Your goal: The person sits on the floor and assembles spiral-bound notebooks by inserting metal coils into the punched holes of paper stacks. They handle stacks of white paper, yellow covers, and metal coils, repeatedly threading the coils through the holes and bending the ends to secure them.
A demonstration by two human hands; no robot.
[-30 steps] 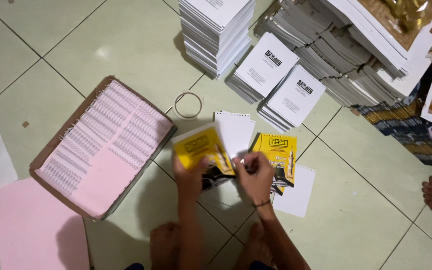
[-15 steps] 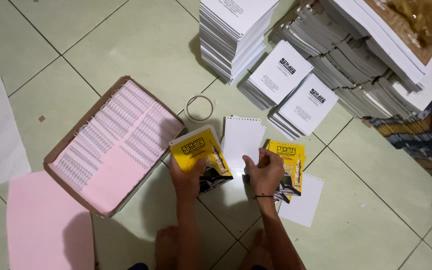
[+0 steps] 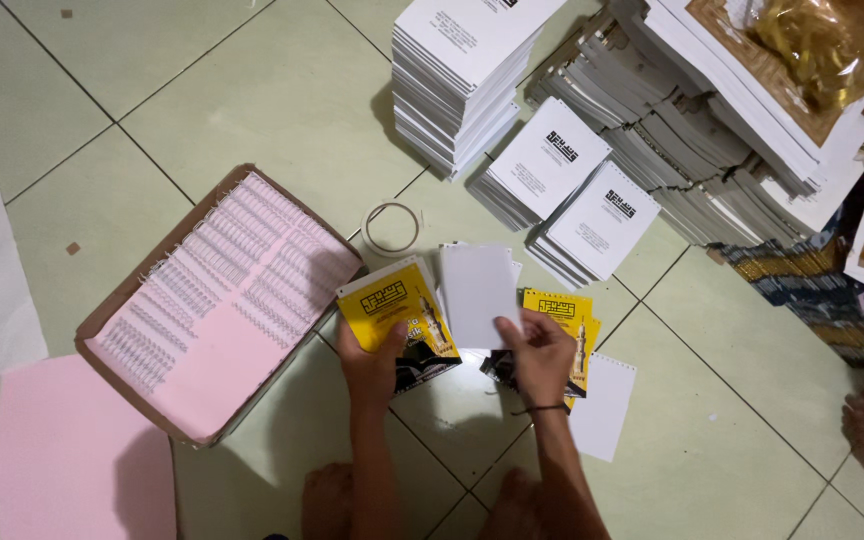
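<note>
While a glossy yellow-and-black rectangular booklet cover (image 3: 397, 322) is being gripped by the left hand (image 3: 372, 365), a plain white card sheet (image 3: 479, 295) at its three o'clock is being pinched by the right hand (image 3: 540, 355), partly hiding yellow covers (image 3: 562, 318).

Floor (image 3: 252, 90): pale green tiles with dark joints
Cardboard box (image 3: 214, 300): open, left of centre; rows of white wire spirals lie on pink paper inside
Pink sheet (image 3: 72, 470): flat, bottom left; touching the box corner
Tape ring (image 3: 392, 228): just beside the box
White booklet stacks (image 3: 462, 70): top, many piles; two lower piles lean in front
</note>
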